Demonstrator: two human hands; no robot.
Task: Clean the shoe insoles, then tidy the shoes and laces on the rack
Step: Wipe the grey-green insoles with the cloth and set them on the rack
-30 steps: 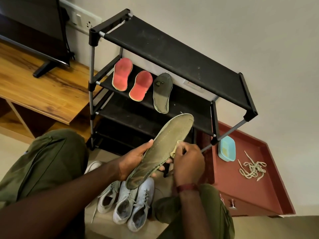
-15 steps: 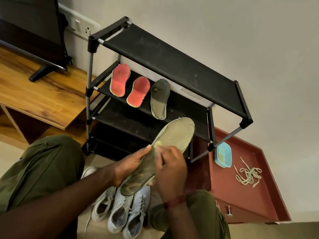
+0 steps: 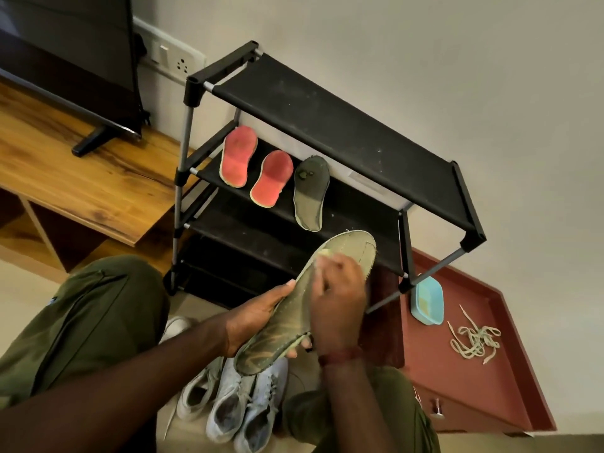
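Grips the green insole (image 3: 277, 338) from under with the left hand (image 3: 258, 317), just in front of the rack (image 3: 327, 125). Pinches a pale cloth (image 3: 325, 253) in the right hand (image 3: 340, 289). Rubs near the toe end now, higher than a moment ago. Looks nearly wiped all over.

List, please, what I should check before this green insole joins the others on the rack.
1. Left hand grips the held insole: ok.
2. Right hand holds the pale cloth against it: ok.
3. Insole surface clean: cannot tell; streaks at heel.
4. Bare shelf right of the dark insole: ok.
5. Shoes on rack: not ok, on floor.
6. Laces on rack: not ok, on red cabinet.
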